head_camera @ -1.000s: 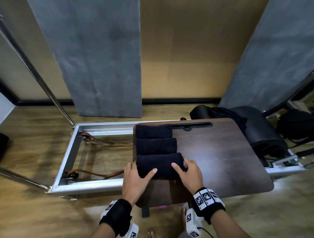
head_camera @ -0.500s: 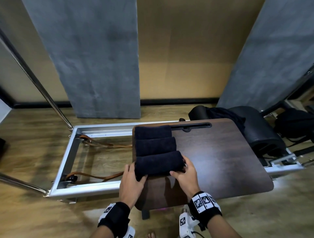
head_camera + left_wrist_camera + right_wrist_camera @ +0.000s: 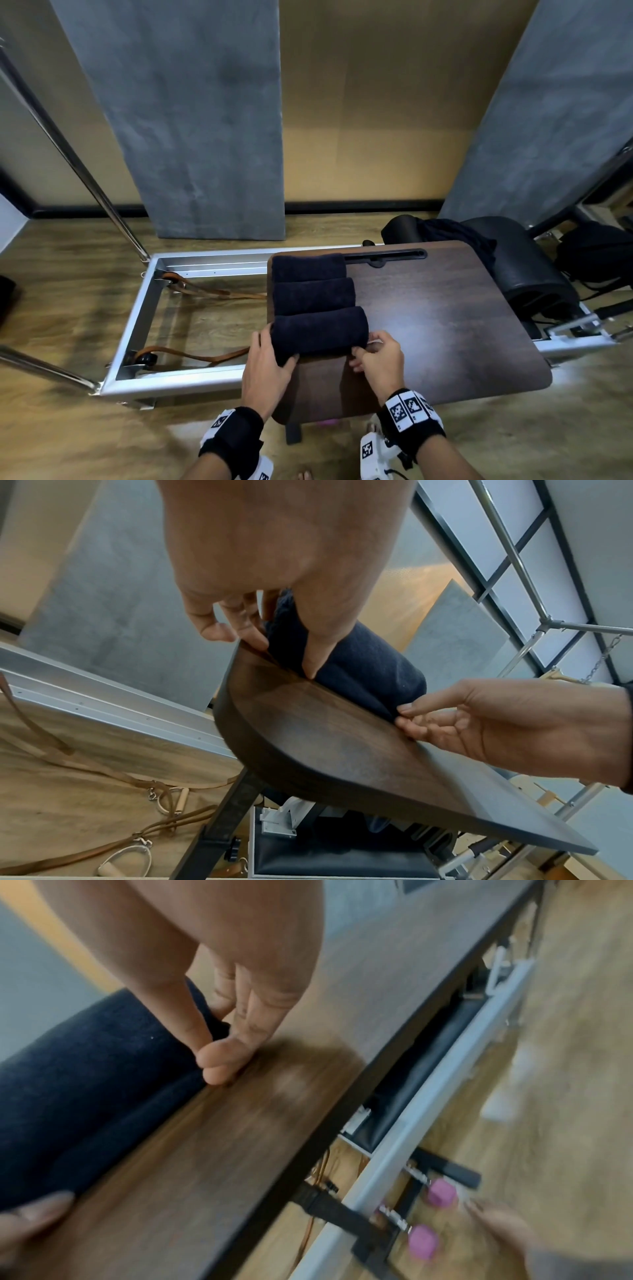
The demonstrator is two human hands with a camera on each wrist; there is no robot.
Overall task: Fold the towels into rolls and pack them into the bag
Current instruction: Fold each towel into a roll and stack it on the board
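Three dark navy towel rolls lie side by side on the left part of a dark wooden table (image 3: 445,325). The far roll (image 3: 308,267) and the middle roll (image 3: 313,296) lie untouched. My hands hold the nearest roll (image 3: 318,329) (image 3: 363,656) (image 3: 85,1069) by its two ends. My left hand (image 3: 274,349) (image 3: 274,647) grips the left end, thumb on the front face, fingers round the end at the table's edge. My right hand (image 3: 364,347) (image 3: 219,1053) pinches the right end's lower edge with curled fingers. The right wrist view is blurred.
An aluminium frame (image 3: 137,308) with brown straps (image 3: 205,356) lies on the floor to the left. A black padded barrel (image 3: 524,267) with a dark cloth (image 3: 455,236) and a black bag-like shape (image 3: 596,253) stand at the right. A slot (image 3: 383,255) runs along the table's far edge.
Both hands have slid off the top of the nearest roll to its two ends. The roll now lies snug against the middle roll.
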